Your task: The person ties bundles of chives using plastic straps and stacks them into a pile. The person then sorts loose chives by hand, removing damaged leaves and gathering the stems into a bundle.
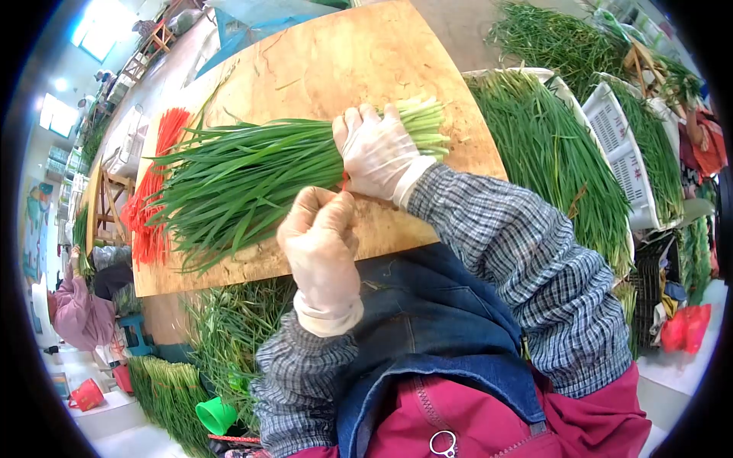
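Observation:
A bundle of garlic chives [237, 164] lies across the wooden table, green leaves to the left and pale stem ends to the right. My right hand [374, 149], in a thin whitish glove, is wrapped over the stem part and presses on it. A bit of red tie [344, 183] shows at the bundle's near edge. My left hand [321, 229], also gloved, is closed in a pinch just below that tie, fingertips against its end. Most of the tie is hidden under my right hand and the bundle. A pile of red ties [153, 191] hangs over the table's left edge.
The wooden table [336, 61] has its near edge against my apron. White crates [622, 149] filled with chives stand on the right. More greens [237, 328] lie below the table, near a green bucket [217, 414]. Another person [80, 309] sits at far left; a second [702, 141] is at far right.

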Available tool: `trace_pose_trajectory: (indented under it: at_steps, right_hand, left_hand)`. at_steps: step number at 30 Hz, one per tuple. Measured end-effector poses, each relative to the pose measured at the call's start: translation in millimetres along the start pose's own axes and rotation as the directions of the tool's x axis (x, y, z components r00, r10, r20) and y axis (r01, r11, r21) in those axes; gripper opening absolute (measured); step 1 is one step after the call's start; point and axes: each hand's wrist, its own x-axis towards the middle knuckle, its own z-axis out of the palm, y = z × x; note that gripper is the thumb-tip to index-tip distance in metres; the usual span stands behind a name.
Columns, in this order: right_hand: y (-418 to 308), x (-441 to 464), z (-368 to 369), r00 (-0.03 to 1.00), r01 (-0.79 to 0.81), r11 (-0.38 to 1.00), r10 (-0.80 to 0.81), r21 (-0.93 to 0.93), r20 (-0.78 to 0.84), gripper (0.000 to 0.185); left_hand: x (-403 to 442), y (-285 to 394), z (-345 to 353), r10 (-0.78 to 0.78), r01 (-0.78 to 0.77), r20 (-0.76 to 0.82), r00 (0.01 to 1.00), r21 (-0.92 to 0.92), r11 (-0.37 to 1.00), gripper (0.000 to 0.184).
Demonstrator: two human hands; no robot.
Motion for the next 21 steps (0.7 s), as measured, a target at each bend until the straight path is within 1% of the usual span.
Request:
trace_pose_trajectory:
  at_steps: [1,2,4,5,8,9,10,11,12,13,14,15,16,18,19,20,21]
  right_hand:
    - [-1.7,-1.3,-1.7,0.999,-0.001,1.0,0.001,0.009,0.033,0.043]
    - [-4.4,-3.2,-1.3,1.0,0.007,1.0,-0.007,-0.022,0.012,0.043]
    - [-7.4,-7.4,4.3,0.999,0.02,0.995,-0.022,-0.094,-0.026,0.043]
    - [-8.4,-9.0,7.0,0.998,0.009,0.999,-0.012,-0.046,-0.059,0.044]
    - [-7.2,-9.0,-1.5,1.0,0.008,1.0,-0.009,-0.023,-0.013,0.044]
    - [-7.3,-8.0,4.0,0.999,-0.001,0.999,-0.001,-0.039,-0.049,0.045]
    - [-5.4,-5.1,1.5,1.0,0.004,1.0,-0.004,-0.006,-0.027,0.046]
    - [-3.4,-3.8,-2.5,1.0,0.011,1.0,-0.011,0.029,-0.001,0.047]
    - [-2.3,-4.4,-7.5,0.999,0.016,0.998,-0.018,0.065,0.028,0.048]
    - [-3.0,-6.8,-19.3,0.992,-0.014,0.998,0.006,0.061,0.128,0.078]
    - [-1.9,-14.8,-18.4,0.999,0.024,0.999,-0.023,-0.045,0.027,0.078]
    - [0.7,-23.7,-32.2,0.999,0.006,0.999,-0.005,0.033,-0.034,0.074]
    - [3.7,-34.1,-50.7,0.996,-0.005,0.994,0.016,0.111,-0.093,0.07]
    - [11.9,-62.7,-68.0,0.971,-0.051,0.948,0.121,0.315,-0.204,0.053]
    - [15.3,-75.8,-68.1,0.943,-0.059,0.913,0.184,0.403,-0.277,0.051]
    - [25.9,-88.4,-72.2,0.956,-0.057,0.9,0.173,0.433,-0.235,0.05]
    - [41.2,-95.4,-74.1,0.94,-0.105,0.895,0.232,0.434,-0.249,0.044]
  left_hand:
    - [3.9,6.7,2.3,0.007,-0.008,0.004,1.0,0.026,1.0,0.016]
    - [8.5,11.9,5.4,0.032,-0.034,0.033,0.999,0.059,0.998,0.016]
    - [14.7,26.9,16.9,0.007,-0.011,0.035,0.999,0.116,0.993,0.016]
    - [21.6,29.5,20.2,0.006,-0.01,0.034,0.999,0.137,0.99,0.016]
    - [44.3,42.1,33.7,-0.019,0.014,0.034,0.999,0.131,0.991,0.016]
    - [55.8,45.3,26.6,-0.076,0.059,0.132,0.988,0.128,0.99,0.016]
    - [72.6,47.2,18.6,-0.041,-0.031,0.194,0.98,0.354,0.935,0.015]
    - [88.2,49.2,12.4,0.098,-0.205,0.22,0.971,0.545,0.813,0.015]
    - [100.8,52.1,8.2,0.221,-0.352,0.274,0.936,0.697,0.624,0.017]
    - [108.1,59.7,7.6,0.385,-0.466,0.322,0.865,0.8,0.378,0.019]
    - [113.9,66.3,7.8,0.518,-0.516,0.398,0.757,0.851,0.1,0.021]
    - [121.6,67.1,6.2,0.439,-0.553,0.426,0.791,0.805,0.214,0.029]
    - [126.6,58.9,5.6,0.38,-0.622,0.532,0.757,0.764,0.169,0.032]
    - [132.3,37.9,2.9,0.247,-0.752,0.716,0.653,0.651,0.102,0.041]
    - [125.2,33.8,6.1,0.062,-0.692,0.689,0.722,0.718,0.08,0.053]
    - [120.1,26.2,8.1,0.016,-0.71,0.711,0.703,0.701,0.064,0.057]
    - [112.6,19.5,10.5,0.031,-0.744,0.745,0.666,0.667,-0.038,0.06]
